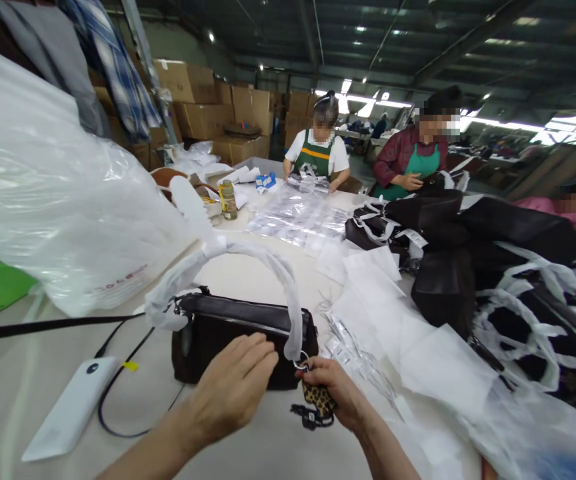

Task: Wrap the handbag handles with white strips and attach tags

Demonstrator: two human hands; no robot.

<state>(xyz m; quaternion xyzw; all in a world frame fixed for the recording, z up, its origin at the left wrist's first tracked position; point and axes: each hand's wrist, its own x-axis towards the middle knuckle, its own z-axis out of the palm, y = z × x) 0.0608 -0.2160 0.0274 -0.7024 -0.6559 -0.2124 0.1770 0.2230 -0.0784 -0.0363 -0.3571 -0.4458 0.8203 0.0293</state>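
Observation:
A black handbag stands upright on the table in front of me, its arched handle wrapped in white tissue. My left hand lies against the bag's front, fingers stretched out and close together, with nothing visible in it. At the bag's right end, my right hand pinches a leopard-print charm just below a metal ring at the handle's base. A black strap or clip dangles beneath the charm. The palm side of my left hand is hidden.
A white phone-like device with a cable lies at left, near a big plastic bag. White sheets and a heap of black handbags fill the right. A jar stands farther back. Two co-workers stand across the table; another person is at far right.

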